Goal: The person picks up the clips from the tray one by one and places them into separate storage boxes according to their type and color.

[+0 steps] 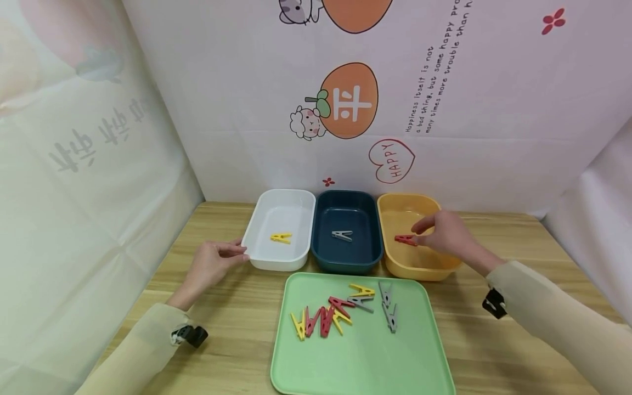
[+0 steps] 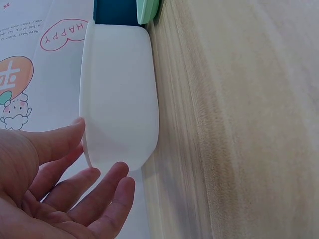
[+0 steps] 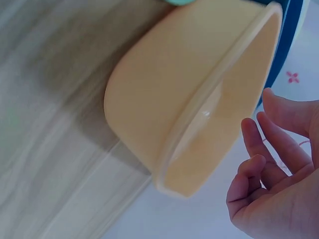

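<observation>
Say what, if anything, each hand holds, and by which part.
Right hand: nothing. Left hand: fingertips at the rim of the white bin; whether they pinch it cannot be told.

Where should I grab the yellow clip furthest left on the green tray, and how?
I'd pinch the yellow clip by its narrow joined end, coming down from the near left. That end points toward you, while its two legs spread away. A red clip lies close on its right, so the left side looks easier.
</observation>
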Demonstrator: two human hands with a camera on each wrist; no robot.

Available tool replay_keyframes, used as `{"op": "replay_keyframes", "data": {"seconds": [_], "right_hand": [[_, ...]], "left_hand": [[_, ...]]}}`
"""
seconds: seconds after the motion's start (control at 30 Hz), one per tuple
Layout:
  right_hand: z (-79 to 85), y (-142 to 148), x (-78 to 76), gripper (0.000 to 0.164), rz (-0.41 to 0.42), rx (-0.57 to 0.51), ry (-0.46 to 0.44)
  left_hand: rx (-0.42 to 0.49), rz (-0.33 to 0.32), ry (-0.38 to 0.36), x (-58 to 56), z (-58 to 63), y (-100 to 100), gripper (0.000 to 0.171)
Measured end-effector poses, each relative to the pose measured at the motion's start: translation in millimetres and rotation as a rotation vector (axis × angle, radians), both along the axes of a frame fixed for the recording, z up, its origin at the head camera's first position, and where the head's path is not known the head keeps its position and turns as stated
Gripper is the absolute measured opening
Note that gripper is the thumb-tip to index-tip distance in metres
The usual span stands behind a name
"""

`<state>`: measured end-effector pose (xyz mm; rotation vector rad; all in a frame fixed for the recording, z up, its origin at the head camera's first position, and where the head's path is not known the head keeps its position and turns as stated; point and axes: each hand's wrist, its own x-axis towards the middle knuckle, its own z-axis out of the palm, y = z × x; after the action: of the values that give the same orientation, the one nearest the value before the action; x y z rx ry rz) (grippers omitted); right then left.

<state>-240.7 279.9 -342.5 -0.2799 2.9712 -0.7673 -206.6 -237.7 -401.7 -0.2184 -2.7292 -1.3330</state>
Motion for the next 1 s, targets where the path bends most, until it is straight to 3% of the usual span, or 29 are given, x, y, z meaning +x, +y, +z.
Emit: {"op": "replay_keyframes", "data": {"seconds": [0.27, 0.5, 0.73, 1.0], "right_hand": [[4.9, -9, 39.0, 0.014, 0.025, -0.051, 0.121], [3.2, -22, 76.5, 0.011, 0.069, -0.072, 0.207], [-6.5, -36, 108.7, 0.013, 0.093, -0.058, 0.119], [-31.4, -49, 128.8, 0.023, 0.232, -0.037, 0.095]], "left_hand": [[-0.008, 0.008, 0.002, -0.5, 0.1, 1, 0.02], [-0.015, 0.008, 0.001, 0.3, 1.0, 2, 0.021], [-0.027, 0.01, 0.009, 1.1, 1.7, 1, 0.021], [-0.021, 0.01, -0.016, -1.1, 0.3, 2, 0.025]]}}
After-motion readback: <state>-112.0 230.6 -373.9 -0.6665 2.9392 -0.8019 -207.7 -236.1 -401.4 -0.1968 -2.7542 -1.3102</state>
